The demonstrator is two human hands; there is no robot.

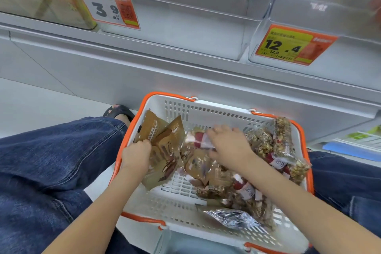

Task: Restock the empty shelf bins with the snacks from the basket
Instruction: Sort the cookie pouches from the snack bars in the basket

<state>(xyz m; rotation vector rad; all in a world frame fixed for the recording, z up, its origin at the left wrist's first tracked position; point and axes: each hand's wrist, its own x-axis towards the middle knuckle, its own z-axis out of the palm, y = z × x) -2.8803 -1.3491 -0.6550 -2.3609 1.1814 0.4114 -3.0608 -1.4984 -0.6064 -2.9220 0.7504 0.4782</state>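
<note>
Lower centre of frame: left hand (137, 154) pinched shut on brown pouches (162, 146), likely gathering a bunch for one trip. Right hand (228, 146) spread, palm down over red-labelled pack (201, 139), grip not visible. Both inside basket (206, 109), with granola bars (283, 136) at right. Upper frame: clear bins (185, 33) empty, awaiting snacks.

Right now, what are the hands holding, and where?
The left hand grips brown snack packets near their upper left edges. The right hand rests on a red-and-clear packet; grip unclear.
</note>
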